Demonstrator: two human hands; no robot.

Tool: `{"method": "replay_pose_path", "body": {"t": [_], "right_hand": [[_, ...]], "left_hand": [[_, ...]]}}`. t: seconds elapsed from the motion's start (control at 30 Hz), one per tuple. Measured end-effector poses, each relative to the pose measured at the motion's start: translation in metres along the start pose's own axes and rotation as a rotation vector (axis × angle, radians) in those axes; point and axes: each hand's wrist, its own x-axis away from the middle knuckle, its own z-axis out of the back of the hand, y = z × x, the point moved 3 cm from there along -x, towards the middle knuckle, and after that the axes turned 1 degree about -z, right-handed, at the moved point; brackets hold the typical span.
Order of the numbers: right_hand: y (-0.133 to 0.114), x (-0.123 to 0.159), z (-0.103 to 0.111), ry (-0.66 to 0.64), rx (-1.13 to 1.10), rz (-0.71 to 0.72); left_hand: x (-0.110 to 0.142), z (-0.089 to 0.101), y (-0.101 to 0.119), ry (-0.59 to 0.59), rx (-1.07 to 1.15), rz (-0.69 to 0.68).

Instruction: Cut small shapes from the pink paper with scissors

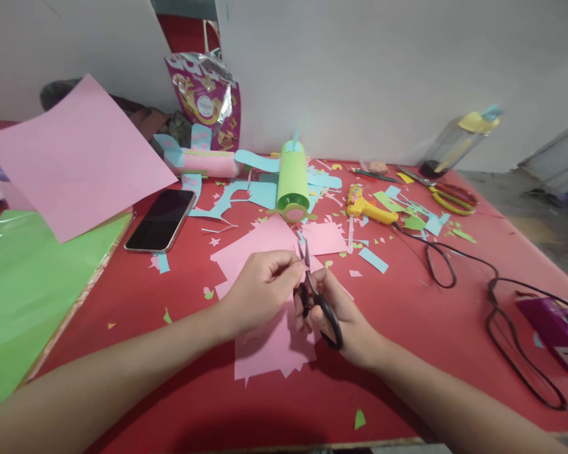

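Observation:
My right hand (pixel 338 309) grips a pair of black-handled scissors (pixel 330 321), their blades pointing up and away from me. Pinched between the thumb and fingers of my left hand (pixel 269 284) is a small piece of pink paper (pixel 306 267), right at the blades. Below both hands lies a cut-up sheet of pink paper (pixel 274 353) with jagged edges. Just beyond stands out a green paper airplane (pixel 292 176) with blue wings and a pink-centred propeller. To its left rests a pink paper airplane (pixel 208 164) with blue parts.
A yellow glue gun (pixel 372 209) with a black cord (pixel 492 284) lies right, near larger scissors (pixel 454 197) and a purple power socket box (pixel 556 334). A phone (pixel 161 221), pink sheet (pixel 85 164), green sheet (pixel 33 296), snack bag (pixel 206 101) and bottle (pixel 459 145) surround the scrap-strewn red table (pixel 407 378).

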Motion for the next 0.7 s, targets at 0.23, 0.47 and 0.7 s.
{"method": "replay_pose_path", "body": {"t": [0.23, 0.47, 0.7], "right_hand": [[-0.0049, 0.0011, -0.0011, -0.021, 0.002, 0.046], [-0.0033, 0.0010, -0.0005, -0.025, 0.009, 0.062], [-0.0023, 0.0011, 0.0006, -0.028, 0.026, 0.045]], "left_hand": [[0.0009, -0.0022, -0.0021, -0.019, 0.013, -0.022], [0.0007, -0.0028, -0.0029, -0.036, 0.036, -0.016], [0.0000, -0.0018, -0.0031, -0.042, 0.028, -0.008]]}}
